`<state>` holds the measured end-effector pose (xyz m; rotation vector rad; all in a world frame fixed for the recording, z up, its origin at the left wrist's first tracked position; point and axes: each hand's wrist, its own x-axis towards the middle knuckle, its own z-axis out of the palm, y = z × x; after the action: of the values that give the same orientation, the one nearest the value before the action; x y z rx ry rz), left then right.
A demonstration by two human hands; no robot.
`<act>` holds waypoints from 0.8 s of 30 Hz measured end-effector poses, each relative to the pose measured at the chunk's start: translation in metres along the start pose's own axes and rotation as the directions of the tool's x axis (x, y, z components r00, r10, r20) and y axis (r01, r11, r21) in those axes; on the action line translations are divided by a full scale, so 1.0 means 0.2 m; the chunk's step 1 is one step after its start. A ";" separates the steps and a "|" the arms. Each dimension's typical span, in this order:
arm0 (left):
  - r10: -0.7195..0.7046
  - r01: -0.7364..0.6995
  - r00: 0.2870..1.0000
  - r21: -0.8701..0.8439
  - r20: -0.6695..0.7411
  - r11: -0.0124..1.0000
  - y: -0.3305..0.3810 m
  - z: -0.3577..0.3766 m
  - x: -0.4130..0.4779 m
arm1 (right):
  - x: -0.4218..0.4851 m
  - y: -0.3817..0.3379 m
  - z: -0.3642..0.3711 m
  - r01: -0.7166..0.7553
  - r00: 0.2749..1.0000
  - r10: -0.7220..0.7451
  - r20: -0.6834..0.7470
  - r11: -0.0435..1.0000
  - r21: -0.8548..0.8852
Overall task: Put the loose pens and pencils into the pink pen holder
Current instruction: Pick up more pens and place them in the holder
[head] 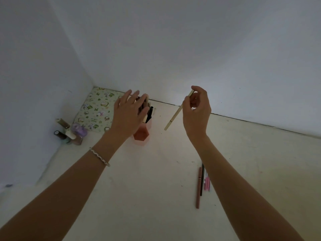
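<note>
Nearest us, loose pens (202, 183) lay on the table (156, 188), uncollected. Our right hand (197, 110) pinched a cream pencil (178, 112) tip-down, likely for insertion. Left hand (129, 113), fingers spread, holding nothing, steadied the pink pen holder (141, 133)

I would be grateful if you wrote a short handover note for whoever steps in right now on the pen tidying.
Left hand: open, fingers spread against the pens standing in the pink pen holder, holding nothing.
Right hand: pinching a cream pencil near its top, tip hanging in the air to the right of the holder.
Done: several pens already stand in the holder.
Left: drop the cream pencil in, then collect the loose pens lying on the table beside the right forearm.
</note>
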<state>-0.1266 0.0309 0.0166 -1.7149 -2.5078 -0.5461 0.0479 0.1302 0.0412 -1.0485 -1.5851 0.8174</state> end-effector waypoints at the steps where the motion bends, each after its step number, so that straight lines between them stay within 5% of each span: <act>1: 0.000 0.000 1.000 0.030 -0.023 1.000 0.00 0.00 -0.01 | 0.00 -0.02 0.00 0.017 1.000 -0.017 -0.009 1.000 0.016; 7: -0.148 0.073 0.930 -0.224 -0.337 0.972 -0.04 -0.11 0.03 | 0.04 -0.19 0.08 0.138 0.977 -0.101 -0.187 0.970 0.199; 10: -0.188 0.064 0.907 -0.316 -0.377 0.946 -0.02 -0.15 0.04 | -0.01 -0.17 0.17 0.194 0.979 -0.183 -0.084 0.971 0.141; 15: -0.215 0.069 0.921 -0.406 -0.325 0.911 0.06 -0.15 -0.01 | -0.18 -0.02 0.25 0.335 0.903 -0.281 0.326 0.934 -0.125; 19: -0.231 0.055 0.912 -0.459 -0.338 0.887 0.22 -0.10 -0.06 | -0.18 0.02 0.16 0.358 0.921 -0.309 0.237 0.912 -0.201; 21: -0.207 0.067 0.948 -0.483 -0.242 0.873 0.35 -0.03 -0.11 | -0.10 0.03 0.06 0.252 0.966 -0.238 0.098 0.950 -0.185; 24: -0.114 0.208 0.964 -0.409 0.242 0.889 0.59 0.16 -0.19 | 0.00 0.08 -0.13 0.097 0.994 -0.102 -0.031 0.983 -0.155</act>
<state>0.0009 0.0447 0.0079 -1.7817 -2.8679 -1.0586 0.0762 0.1365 0.0322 -1.0778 -1.6742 0.6121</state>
